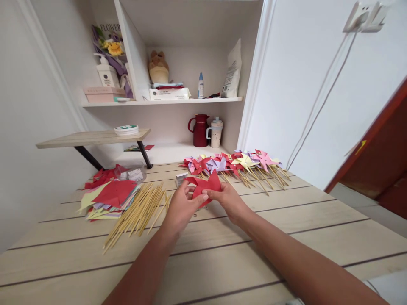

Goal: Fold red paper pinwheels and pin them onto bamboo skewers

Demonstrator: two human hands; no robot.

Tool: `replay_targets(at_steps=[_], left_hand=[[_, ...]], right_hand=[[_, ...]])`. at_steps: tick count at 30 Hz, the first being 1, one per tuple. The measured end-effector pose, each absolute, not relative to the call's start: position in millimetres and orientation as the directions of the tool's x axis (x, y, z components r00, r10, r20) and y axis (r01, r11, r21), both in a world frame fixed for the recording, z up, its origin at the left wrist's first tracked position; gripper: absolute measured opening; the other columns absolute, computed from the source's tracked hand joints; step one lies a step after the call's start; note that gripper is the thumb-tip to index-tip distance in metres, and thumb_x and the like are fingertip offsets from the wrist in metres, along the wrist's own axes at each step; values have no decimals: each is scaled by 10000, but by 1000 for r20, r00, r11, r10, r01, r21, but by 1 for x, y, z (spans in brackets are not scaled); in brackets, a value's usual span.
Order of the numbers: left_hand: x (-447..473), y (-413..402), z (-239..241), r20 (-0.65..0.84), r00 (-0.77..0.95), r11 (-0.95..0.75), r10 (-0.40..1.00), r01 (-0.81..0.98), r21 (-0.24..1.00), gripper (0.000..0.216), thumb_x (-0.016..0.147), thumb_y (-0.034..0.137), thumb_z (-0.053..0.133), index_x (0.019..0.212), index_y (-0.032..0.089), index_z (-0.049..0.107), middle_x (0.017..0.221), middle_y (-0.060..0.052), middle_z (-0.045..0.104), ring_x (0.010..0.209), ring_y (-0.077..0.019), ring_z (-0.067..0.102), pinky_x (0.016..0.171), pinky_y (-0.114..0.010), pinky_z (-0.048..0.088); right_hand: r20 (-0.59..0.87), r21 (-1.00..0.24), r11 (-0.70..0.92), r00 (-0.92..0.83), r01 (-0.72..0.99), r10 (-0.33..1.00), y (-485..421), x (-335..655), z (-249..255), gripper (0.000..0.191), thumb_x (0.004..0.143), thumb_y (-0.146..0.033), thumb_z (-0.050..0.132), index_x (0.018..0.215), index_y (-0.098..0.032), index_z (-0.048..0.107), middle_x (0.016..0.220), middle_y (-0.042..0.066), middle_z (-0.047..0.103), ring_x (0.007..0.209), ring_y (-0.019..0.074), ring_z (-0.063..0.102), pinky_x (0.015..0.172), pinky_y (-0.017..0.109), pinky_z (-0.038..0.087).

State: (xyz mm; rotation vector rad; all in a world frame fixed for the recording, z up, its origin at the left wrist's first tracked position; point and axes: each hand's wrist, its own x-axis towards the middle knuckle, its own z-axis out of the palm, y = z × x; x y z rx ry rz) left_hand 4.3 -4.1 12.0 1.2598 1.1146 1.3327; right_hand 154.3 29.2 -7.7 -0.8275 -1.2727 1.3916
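Both hands hold a red paper pinwheel (203, 185) just above the wooden table (222, 254). My left hand (182, 208) pinches its lower left part with thumb and fingers. My right hand (226, 199) grips its lower right edge, thumb pressed on the paper's centre. Left of the hands lies a bundle of wooden sticks (140, 212). Further left sits a stack of coloured paper squares (111, 195) with a red sheet on top.
A row of finished pinwheels on sticks (235, 164) lies at the table's back right. A small white box (181, 177) sits behind the hands. A low wooden riser (92, 139), a red jug (200, 130) and a cup (216, 132) stand at the back, shelves above.
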Motion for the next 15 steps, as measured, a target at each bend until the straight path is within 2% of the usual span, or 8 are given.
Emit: replay_targets(at_steps=[2, 4, 9, 15], left_hand=[[4, -3, 8, 105, -14, -106, 994, -84, 991, 617, 658, 270, 858, 1213, 216, 594, 1058, -121, 746, 868, -237, 729, 764, -342, 551], [4, -2, 4, 92, 13, -90, 996, -103, 991, 649, 673, 281, 854, 1253, 220, 569, 1056, -122, 751, 894, -243, 728, 794, -352, 545], [6, -5, 5, 113, 119, -112, 986, -18, 994, 304, 736, 359, 803, 961, 163, 742, 1007, -111, 767, 958, -263, 701, 861, -359, 514], [8, -9, 10, 90, 56, -79, 994, -176, 981, 329, 746, 356, 806, 1019, 176, 765, 1074, -117, 771, 961, -244, 712, 875, -345, 520]], right_hand=[[155, -966, 99, -232, -238, 960, 30, 155, -8, 253, 651, -326, 819, 852, -174, 793, 869, 82, 801, 781, 232, 715, 804, 384, 524], [171, -963, 111, -235, -247, 957, 29, 155, -8, 269, 655, -331, 822, 871, -175, 790, 877, 82, 801, 788, 231, 717, 798, 385, 529], [176, -958, 113, -228, -265, 958, 26, 156, -4, 259, 645, -319, 838, 863, -186, 790, 878, 67, 801, 807, 228, 719, 811, 378, 538], [147, -969, 103, -189, -224, 971, 26, 156, -3, 234, 650, -286, 829, 860, -190, 792, 867, 62, 795, 805, 231, 708, 813, 384, 526]])
